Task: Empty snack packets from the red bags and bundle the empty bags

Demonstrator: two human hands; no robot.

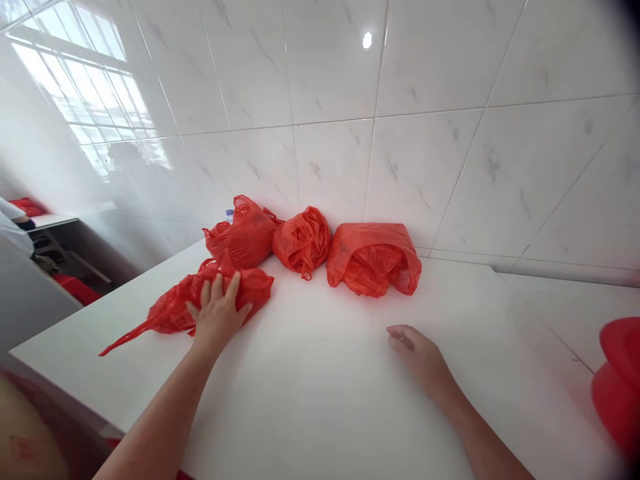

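My left hand lies flat with fingers spread on a long red plastic bag that stretches across the left part of the white table. My right hand rests on the bare tabletop with its fingers curled under, and nothing shows in it. Behind, along the wall, sit three more filled red plastic bags: one at the left, a round knotted one in the middle, and a wider one at the right.
A white tiled wall rises right behind the table. A small bottle cap peeks out behind the left bag. A red rounded object sits at the right edge. At far left, another person's sleeve and more red items.
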